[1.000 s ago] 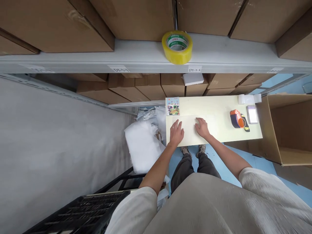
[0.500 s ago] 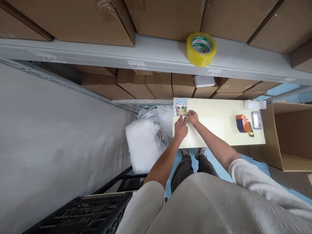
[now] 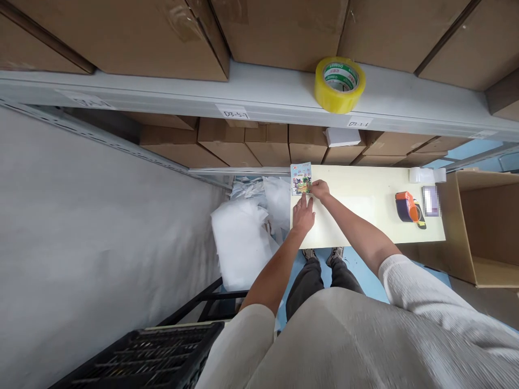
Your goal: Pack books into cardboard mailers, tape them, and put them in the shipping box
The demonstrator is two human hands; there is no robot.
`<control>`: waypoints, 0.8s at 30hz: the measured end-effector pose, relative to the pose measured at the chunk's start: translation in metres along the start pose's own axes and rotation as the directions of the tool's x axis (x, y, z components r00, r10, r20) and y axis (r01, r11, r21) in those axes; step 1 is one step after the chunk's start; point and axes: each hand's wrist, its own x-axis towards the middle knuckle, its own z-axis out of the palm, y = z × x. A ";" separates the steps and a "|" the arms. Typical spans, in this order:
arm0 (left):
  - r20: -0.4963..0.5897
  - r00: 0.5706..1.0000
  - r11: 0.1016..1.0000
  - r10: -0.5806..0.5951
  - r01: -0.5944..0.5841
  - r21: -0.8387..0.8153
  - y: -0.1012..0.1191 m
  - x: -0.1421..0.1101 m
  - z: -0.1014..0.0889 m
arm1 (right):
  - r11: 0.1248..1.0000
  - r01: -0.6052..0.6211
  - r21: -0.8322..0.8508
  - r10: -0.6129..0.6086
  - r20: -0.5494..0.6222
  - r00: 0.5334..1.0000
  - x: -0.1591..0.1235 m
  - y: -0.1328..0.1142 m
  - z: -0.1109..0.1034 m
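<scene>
A small colourful picture card [image 3: 300, 177] lies at the far left corner of the pale yellow table [image 3: 365, 183]. My right hand [image 3: 320, 189] is at its lower right edge with the fingers curled onto it. Just below the card, my left hand [image 3: 304, 212] rests flat on the table with the fingers stretched toward the card. A thin clear bag under my hands is hard to make out.
An orange tape dispenser [image 3: 407, 207], a small device [image 3: 430, 193] and a white roll [image 3: 425, 175] sit at the table's right end. An open cardboard box [image 3: 482, 227] stands right of it. White foam sheets [image 3: 243, 232] and a black crate [image 3: 141, 356] are left. A yellow tape roll [image 3: 339, 84] sits on the shelf.
Both hands have moved from the table's near middle up to the card at the far left corner. My right hand has closed onto the card's edge.
</scene>
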 end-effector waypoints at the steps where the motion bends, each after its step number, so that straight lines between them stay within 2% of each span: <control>1: -0.004 1.000 1.000 -0.004 0.004 0.001 0.000 0.000 0.000 | 1.000 0.004 -0.002 -0.004 0.000 1.000 0.000 -0.002 0.000; 5: -0.031 0.999 1.000 -0.021 0.021 0.011 0.001 -0.002 -0.001 | 0.997 0.069 0.041 -0.067 -0.064 0.996 0.002 -0.008 -0.009; 8: -0.024 0.999 0.999 -0.022 0.023 0.031 0.001 -0.003 0.000 | 0.982 0.149 0.114 -0.130 -0.156 0.979 0.004 -0.004 -0.030; 10: -0.017 1.000 0.999 -0.016 0.016 0.040 0.000 -0.003 0.001 | 0.958 0.200 0.204 -0.165 -0.176 0.971 0.003 0.005 -0.050; 13: -0.020 1.000 0.999 -0.010 0.011 0.043 -0.001 -0.003 0.002 | 0.898 0.278 0.341 -0.233 -0.168 0.958 -0.009 0.027 -0.083; 16: -0.015 1.000 0.999 -0.018 0.019 0.046 0.000 -0.002 0.000 | 0.859 0.334 0.387 -0.286 -0.177 0.942 -0.031 0.055 -0.117; 20: -0.029 0.999 0.997 -0.014 0.016 0.072 0.006 -0.004 -0.005 | 0.871 0.315 0.378 -0.244 -0.224 0.944 -0.062 0.093 -0.155; 24: -0.074 0.997 0.998 0.019 -0.015 0.064 0.030 -0.015 -0.003 | 0.886 0.270 0.377 -0.180 -0.258 0.949 -0.085 0.132 -0.181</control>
